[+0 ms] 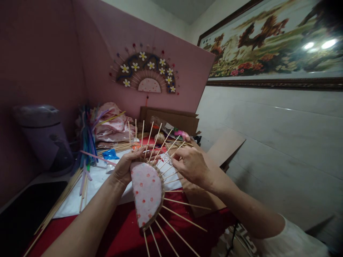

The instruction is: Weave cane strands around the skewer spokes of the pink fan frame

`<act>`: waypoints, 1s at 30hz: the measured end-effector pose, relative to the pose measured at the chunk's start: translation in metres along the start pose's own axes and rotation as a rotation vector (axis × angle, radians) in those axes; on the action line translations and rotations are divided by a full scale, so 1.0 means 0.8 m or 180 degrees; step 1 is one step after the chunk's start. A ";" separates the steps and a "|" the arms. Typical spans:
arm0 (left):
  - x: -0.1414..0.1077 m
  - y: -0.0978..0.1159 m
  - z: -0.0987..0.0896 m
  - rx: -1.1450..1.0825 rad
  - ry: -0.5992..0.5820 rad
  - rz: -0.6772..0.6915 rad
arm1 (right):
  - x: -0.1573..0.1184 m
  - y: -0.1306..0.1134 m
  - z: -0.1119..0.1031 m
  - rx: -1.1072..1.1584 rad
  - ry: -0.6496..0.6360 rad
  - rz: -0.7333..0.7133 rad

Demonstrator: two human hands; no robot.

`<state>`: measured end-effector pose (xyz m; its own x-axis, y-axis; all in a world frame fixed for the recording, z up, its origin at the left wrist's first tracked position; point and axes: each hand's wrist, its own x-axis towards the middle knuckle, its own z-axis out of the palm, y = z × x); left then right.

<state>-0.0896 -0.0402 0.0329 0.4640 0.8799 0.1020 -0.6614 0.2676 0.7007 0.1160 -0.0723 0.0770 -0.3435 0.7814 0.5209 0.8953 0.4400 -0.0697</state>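
A half-round piece (147, 191) covered in pale pink cloth with red dots has a brown twine-like rim, and thin wooden sticks (184, 203) fan out from its curved edge. My left hand (127, 166) holds it at the upper end, with fingers reaching behind the sticks. Beside the sticks at the upper right is my right hand (191, 166), its fingers pinched together near the stick tips. What lies between those fingertips is too small to make out.
A finished fan with white flowers (146, 73) hangs on the pink board (184, 71). Behind my hands are pipe cleaners (88, 139), pink cloth (114, 126), a blue packet (110, 154) and a twine ball (159, 138). Cardboard (226, 148) leans at right; a purple container (46, 142) stands left.
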 end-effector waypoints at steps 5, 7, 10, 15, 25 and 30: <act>0.000 0.000 0.000 -0.0037 0.0031 0.0014 | 0.002 -0.002 -0.001 0.0026 -0.0001 -0.0019; 0.000 0.000 0.000 -0.0054 0.0009 0.0012 | 0.003 -0.002 -0.002 0.0020 -0.0010 -0.0038; 0.001 0.000 -0.001 -0.0076 -0.0032 0.0015 | 0.004 -0.001 -0.004 0.0005 -0.0031 -0.0046; 0.002 -0.001 -0.004 -0.0055 -0.0023 0.0001 | 0.001 0.003 -0.007 0.0123 -0.0097 -0.0165; 0.000 0.001 -0.001 0.0027 0.0149 0.0020 | -0.013 0.014 -0.014 0.0587 0.0361 -0.0262; 0.001 0.003 0.000 0.0027 0.0200 0.0018 | -0.019 0.025 -0.017 0.0958 0.0675 -0.0081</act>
<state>-0.0911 -0.0391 0.0346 0.4221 0.9044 0.0617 -0.6588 0.2593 0.7062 0.1430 -0.0812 0.0790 -0.2698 0.6733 0.6884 0.7528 0.5932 -0.2852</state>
